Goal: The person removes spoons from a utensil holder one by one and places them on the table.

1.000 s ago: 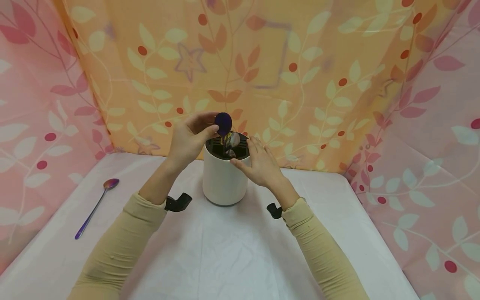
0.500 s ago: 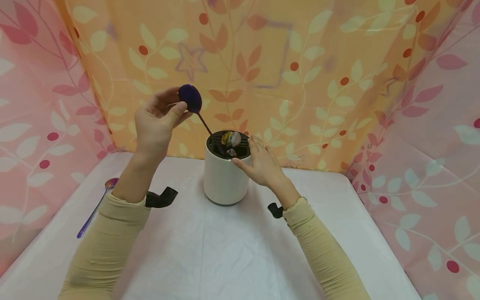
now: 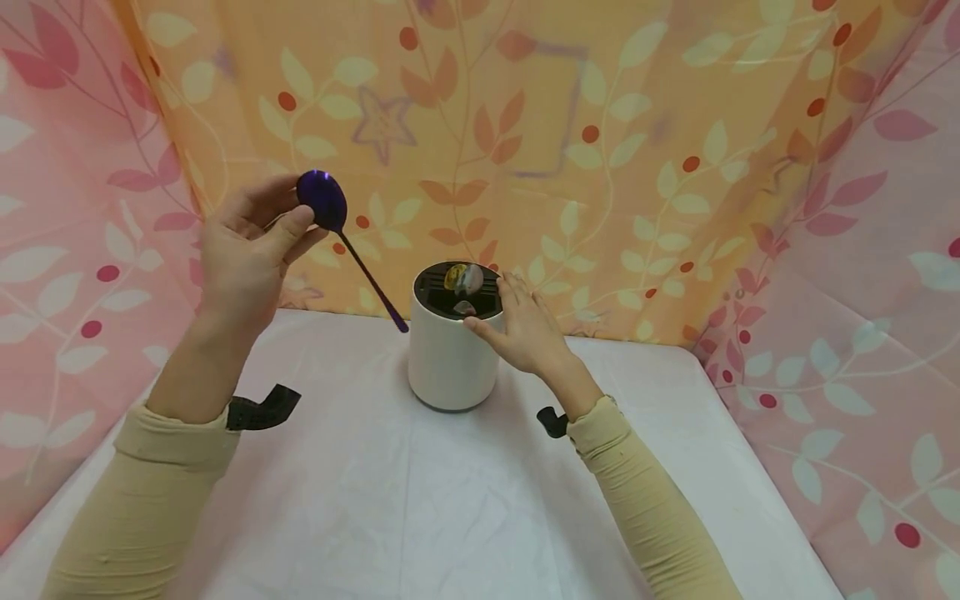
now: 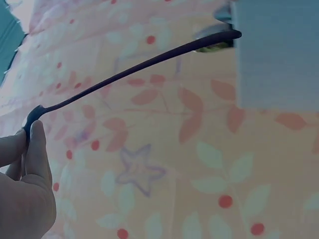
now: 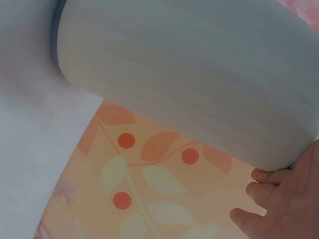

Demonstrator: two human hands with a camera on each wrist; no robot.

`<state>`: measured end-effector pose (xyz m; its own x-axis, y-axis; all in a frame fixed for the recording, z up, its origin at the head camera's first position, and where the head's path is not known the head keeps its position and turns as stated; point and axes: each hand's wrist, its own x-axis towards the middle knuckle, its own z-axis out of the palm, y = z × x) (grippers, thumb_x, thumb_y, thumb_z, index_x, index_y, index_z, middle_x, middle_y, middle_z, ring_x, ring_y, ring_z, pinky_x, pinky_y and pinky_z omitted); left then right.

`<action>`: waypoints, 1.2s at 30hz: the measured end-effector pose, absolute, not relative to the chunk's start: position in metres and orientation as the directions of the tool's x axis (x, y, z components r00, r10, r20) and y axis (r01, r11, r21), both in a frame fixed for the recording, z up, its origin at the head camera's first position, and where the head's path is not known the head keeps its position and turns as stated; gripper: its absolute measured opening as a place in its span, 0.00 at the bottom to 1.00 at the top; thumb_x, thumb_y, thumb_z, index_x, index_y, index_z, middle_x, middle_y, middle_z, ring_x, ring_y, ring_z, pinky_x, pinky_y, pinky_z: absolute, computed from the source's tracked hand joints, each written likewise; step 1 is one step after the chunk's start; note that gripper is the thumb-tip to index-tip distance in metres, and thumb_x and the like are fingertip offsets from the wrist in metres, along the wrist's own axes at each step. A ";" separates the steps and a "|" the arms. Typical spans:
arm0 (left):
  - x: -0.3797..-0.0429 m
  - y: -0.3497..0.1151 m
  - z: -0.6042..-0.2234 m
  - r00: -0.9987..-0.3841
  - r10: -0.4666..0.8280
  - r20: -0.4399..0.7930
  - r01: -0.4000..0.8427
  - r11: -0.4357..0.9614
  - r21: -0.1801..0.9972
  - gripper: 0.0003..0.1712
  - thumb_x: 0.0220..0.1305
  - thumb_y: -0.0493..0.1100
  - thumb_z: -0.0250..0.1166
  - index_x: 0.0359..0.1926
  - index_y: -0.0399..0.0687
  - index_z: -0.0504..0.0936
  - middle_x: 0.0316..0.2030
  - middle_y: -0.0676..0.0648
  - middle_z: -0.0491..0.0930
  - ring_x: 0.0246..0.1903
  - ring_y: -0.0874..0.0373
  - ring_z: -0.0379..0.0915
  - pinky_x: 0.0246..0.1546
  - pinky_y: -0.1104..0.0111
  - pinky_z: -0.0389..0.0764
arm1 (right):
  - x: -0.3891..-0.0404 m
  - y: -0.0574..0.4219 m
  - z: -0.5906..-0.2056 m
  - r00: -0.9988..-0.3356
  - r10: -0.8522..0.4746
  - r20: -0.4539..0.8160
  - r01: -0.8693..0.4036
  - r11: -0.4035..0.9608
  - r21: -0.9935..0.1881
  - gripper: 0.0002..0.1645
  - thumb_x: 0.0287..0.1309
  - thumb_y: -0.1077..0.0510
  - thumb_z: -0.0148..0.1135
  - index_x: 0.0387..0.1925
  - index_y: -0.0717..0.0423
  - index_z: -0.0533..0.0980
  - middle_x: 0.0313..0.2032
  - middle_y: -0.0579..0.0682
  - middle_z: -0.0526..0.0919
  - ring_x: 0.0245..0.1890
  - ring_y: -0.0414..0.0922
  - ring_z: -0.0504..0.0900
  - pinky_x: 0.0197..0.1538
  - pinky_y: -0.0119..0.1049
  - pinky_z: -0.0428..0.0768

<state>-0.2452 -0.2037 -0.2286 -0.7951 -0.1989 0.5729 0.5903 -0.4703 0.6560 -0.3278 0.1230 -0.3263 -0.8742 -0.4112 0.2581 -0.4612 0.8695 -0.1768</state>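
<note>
My left hand pinches a dark purple spoon by its bowl, between thumb and fingers. Its long thin handle slants down to the right, the tip near the white cylindrical holder. In the left wrist view the spoon's handle crosses toward the holder's side. My right hand rests at the right of the holder's rim, fingers extended and thumb at the front edge. Out of the holder's black slotted top show a gold piece and a silvery rounded piece, apparently utensil ends.
The holder stands on a white-covered table. A yellow-orange floral cloth hangs close behind it, and pink floral cloths hang at both sides. Black curved wrist mounts stick out from both sleeves.
My left hand has drawn the spoon up out of the holder and carried it left. The left arm now covers the other spoon lying on the table. The right hand stays put.
</note>
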 end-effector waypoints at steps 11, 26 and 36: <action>-0.245 -0.237 -0.272 -0.901 -0.054 0.431 0.433 -0.188 0.882 0.22 0.65 0.31 0.70 0.60 0.36 0.83 0.45 0.47 0.87 0.41 0.58 0.87 0.44 0.69 0.87 | -0.330 0.123 -0.329 -0.874 -0.407 0.266 -0.460 0.869 -0.181 0.66 0.66 0.15 0.37 0.82 0.63 0.48 0.82 0.59 0.47 0.83 0.53 0.43 0.82 0.54 0.44; -0.275 -0.297 -0.329 -0.979 0.178 0.101 0.157 0.340 0.927 0.26 0.74 0.36 0.65 0.68 0.31 0.74 0.53 0.53 0.83 0.43 0.68 0.84 0.47 0.71 0.86 | -0.329 0.124 -0.327 -0.880 -0.398 0.259 -0.447 0.878 -0.172 0.66 0.66 0.15 0.36 0.82 0.63 0.48 0.82 0.60 0.49 0.83 0.54 0.43 0.82 0.55 0.44; -0.293 -0.341 -0.357 -0.969 0.207 -0.135 -0.009 0.515 0.857 0.29 0.75 0.37 0.63 0.69 0.23 0.69 0.52 0.37 0.84 0.41 0.60 0.87 0.48 0.66 0.87 | -0.331 0.123 -0.328 -0.884 -0.395 0.251 -0.444 0.877 -0.181 0.67 0.65 0.14 0.35 0.82 0.62 0.47 0.82 0.59 0.47 0.83 0.53 0.42 0.82 0.54 0.43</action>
<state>-0.2932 -0.3411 -0.3571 -0.9689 0.2074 -0.1350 -0.0091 0.5154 0.8569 -0.3306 0.1232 -0.3285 -0.8835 -0.3951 0.2515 -0.4440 0.8775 -0.1814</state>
